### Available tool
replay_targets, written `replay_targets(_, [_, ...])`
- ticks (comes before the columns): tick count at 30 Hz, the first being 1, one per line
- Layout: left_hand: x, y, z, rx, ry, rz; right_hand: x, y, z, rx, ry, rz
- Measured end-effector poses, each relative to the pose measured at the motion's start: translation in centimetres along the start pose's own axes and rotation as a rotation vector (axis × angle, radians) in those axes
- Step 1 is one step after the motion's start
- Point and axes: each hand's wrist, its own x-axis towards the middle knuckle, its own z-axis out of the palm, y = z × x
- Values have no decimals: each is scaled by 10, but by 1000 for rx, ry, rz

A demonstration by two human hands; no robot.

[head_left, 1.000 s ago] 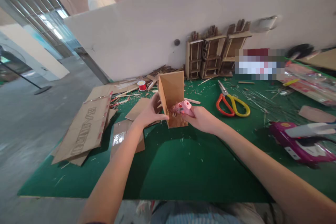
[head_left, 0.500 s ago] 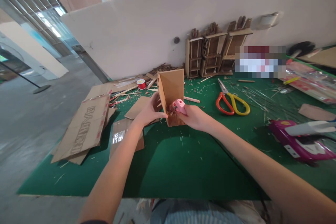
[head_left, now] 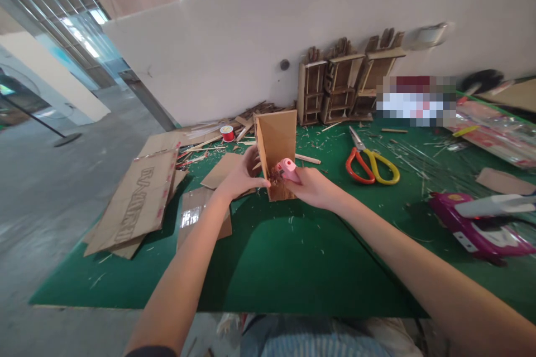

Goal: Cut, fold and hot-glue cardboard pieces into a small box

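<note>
Two joined cardboard panels form an upright corner piece (head_left: 278, 134) on the green table, with dark brown material low inside the corner. My left hand (head_left: 247, 175) is closed on its left panel, thumb at the near edge and fingers behind, partly hidden. In my right hand (head_left: 314, 185) is a pink glue gun (head_left: 288, 168), its rear end towards me and its front pointing into the corner. The tip of the glue gun is hidden. A dark cord runs under my right forearm.
Scissors (head_left: 372, 160) lie open to the right, beyond them a purple device (head_left: 473, 234) with a grey handle. Cardboard sheets (head_left: 134, 195) lie left, near a red thread spool (head_left: 227, 134). Several cardboard frames (head_left: 312, 92) lean on the white partition (head_left: 234, 61). A person stands behind it.
The view has shifted slightly, so most things appear a little further right. Both hands keep their hold on the cardboard piece and the glue gun. More of the person behind the partition shows.
</note>
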Motion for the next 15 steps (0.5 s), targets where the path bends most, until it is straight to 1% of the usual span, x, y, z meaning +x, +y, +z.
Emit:
replay_targets(6, [0, -2, -1, 7, -15, 10, 4, 1, 1, -28, 24, 31])
replay_targets(12, [0, -5, -3, 42, -32, 15, -7, 12, -3, 6, 71, -56])
replay_targets(15, [0, -2, -3, 63, -28, 7, -12, 20, -8, -26, 95, 11])
